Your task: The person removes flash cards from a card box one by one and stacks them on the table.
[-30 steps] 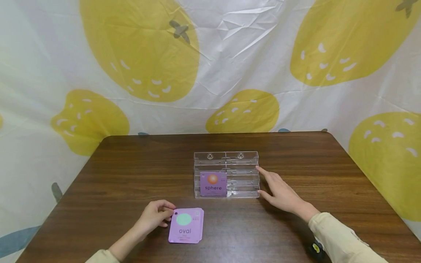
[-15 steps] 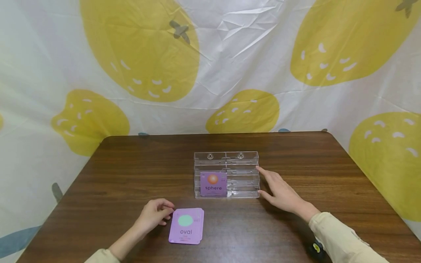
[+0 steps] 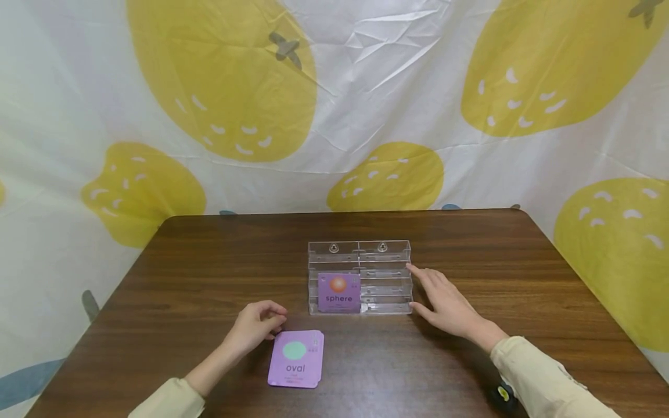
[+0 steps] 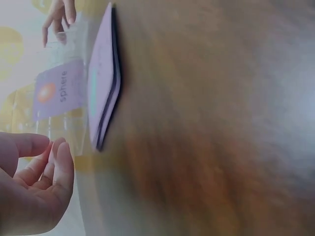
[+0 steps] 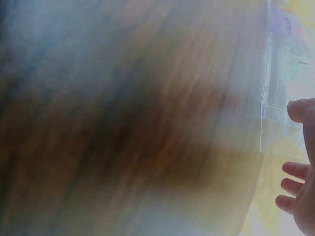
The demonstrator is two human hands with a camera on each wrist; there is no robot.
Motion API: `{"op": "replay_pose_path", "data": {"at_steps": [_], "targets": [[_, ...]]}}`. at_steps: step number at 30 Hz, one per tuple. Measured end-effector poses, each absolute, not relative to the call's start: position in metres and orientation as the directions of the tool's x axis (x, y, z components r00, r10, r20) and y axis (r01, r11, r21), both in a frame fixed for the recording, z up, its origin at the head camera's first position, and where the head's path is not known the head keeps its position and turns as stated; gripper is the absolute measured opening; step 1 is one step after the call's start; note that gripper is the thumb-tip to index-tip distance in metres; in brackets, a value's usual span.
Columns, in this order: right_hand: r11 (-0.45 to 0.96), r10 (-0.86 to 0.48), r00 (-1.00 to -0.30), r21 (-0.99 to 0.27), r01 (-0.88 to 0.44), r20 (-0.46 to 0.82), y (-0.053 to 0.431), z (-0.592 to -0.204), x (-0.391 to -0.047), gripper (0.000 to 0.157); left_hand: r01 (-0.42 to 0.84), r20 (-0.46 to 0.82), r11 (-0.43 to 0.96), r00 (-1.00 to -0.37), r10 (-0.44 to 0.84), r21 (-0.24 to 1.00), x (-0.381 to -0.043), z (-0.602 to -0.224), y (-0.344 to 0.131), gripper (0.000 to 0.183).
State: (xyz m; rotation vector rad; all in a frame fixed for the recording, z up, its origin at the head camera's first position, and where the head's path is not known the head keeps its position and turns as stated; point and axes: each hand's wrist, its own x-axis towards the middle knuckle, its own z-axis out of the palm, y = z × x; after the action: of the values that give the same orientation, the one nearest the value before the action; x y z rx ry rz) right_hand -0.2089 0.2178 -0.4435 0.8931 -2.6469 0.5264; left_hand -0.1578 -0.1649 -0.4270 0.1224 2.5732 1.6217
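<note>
A stack of purple cards [image 3: 295,366] lies on the table, its top card showing a green oval and the word "oval". My left hand [image 3: 254,324] is just above the stack's far left corner, fingers bent loosely. In the left wrist view its thumb and fingertips come close together with nothing seen between them. Behind the stack stands a clear tiered card rack [image 3: 387,290] with two columns. A purple "sphere" card [image 3: 339,294] stands in the rack's left column at the front. My right hand [image 3: 444,302] touches the rack's right side with thumb and index finger outstretched.
The brown wood table [image 3: 219,261] runs back to a white curtain [image 3: 334,75] printed with large yellow lemons. A dark object with a yellow-green spot [image 3: 503,395] shows beneath the right sleeve.
My left hand has come off the stack's left edge and moved slightly away from me and right. The top card has shifted slightly right. My right hand and the rack have stayed still.
</note>
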Motion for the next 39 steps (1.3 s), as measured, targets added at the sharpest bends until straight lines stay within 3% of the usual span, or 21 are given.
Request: {"op": "replay_pose_path", "data": {"at_steps": [22,31,39], "targets": [[0.746,-0.513,-0.771,-0.25,-0.618,0.377,0.217,-0.441,-0.207,0.076,0.078,0.054,0.315,-0.995,0.081,0.946,-0.195,-0.406,-0.124,0.017],[0.743,-0.512,-0.77,-0.253,-0.62,0.381,0.217,-0.442,-0.207,0.076,0.226,0.209,0.455,-0.974,0.087,0.862,-0.206,-0.398,-0.119,0.018],[0.742,-0.509,-0.776,-0.266,-0.615,0.373,0.218,-0.442,-0.208,0.074,0.294,0.267,0.502,-0.955,0.128,0.813,-0.209,-0.397,-0.114,0.02]]}}
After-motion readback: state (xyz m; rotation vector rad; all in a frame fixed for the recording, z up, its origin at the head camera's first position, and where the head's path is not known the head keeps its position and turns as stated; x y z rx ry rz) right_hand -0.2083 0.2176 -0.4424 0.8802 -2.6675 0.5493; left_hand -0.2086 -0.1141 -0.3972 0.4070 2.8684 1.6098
